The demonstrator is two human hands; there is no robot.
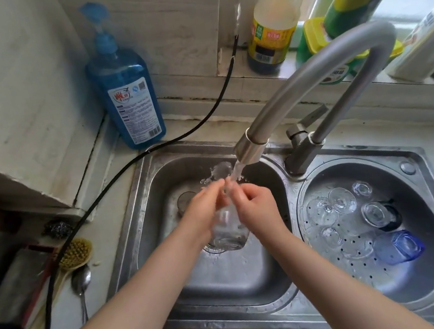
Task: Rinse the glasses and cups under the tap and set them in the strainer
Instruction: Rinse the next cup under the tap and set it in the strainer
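Note:
I hold a clear glass [228, 231] upright over the left sink basin [224, 281], right under the running tap [250, 148]. My left hand [206, 209] grips its left side and my right hand [254, 207] grips its right side near the rim. Water streams onto the rim and splashes. In the round strainer [419, 282] on the right lie several clear glasses [342, 200] and a blue glass [406, 246], most of them upside down or on their sides.
A blue soap pump bottle [127, 93] stands behind the sink at left. A black cable [115, 181] runs across the counter. A brush [74, 257], a spoon [81, 284] and a steel scourer [57, 228] lie at left. Bottles [270, 29] line the windowsill.

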